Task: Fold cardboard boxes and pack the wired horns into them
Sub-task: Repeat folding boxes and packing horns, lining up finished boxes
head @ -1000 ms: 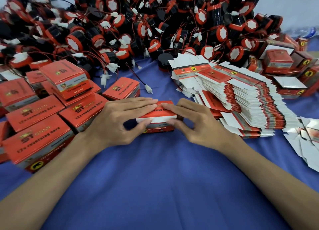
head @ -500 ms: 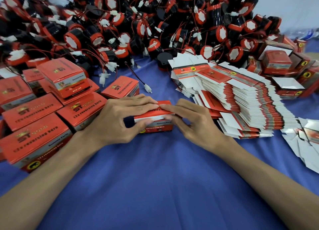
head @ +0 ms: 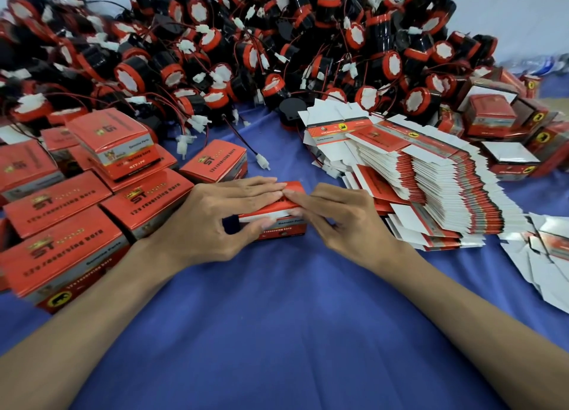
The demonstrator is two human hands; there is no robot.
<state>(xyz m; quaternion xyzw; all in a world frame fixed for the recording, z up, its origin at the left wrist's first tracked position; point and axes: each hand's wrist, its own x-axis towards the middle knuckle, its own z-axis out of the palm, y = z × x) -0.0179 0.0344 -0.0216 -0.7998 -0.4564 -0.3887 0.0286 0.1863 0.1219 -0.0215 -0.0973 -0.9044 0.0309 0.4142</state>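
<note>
A small red cardboard box (head: 281, 229) sits on the blue cloth in the middle of the head view. My left hand (head: 212, 222) holds its left end, fingers flat along the lid and thumb on the front. My right hand (head: 345, 225) pinches the lid's right part, fingers on top and thumb against the white front flap. Fingertips of both hands meet over the lid. What is inside the box is hidden. A big heap of black and red wired horns (head: 246, 55) fills the back.
Several closed red boxes (head: 61, 200) are stacked at the left. A fanned stack of flat box blanks (head: 446, 182) lies at the right, with loose blanks (head: 542, 255) beyond it. Open boxes (head: 492, 114) stand at the back right. Bare blue cloth (head: 277, 317) spreads in front.
The lid has come down lower over the white front flap. The fingertips of my two hands have drawn together on top of the box.
</note>
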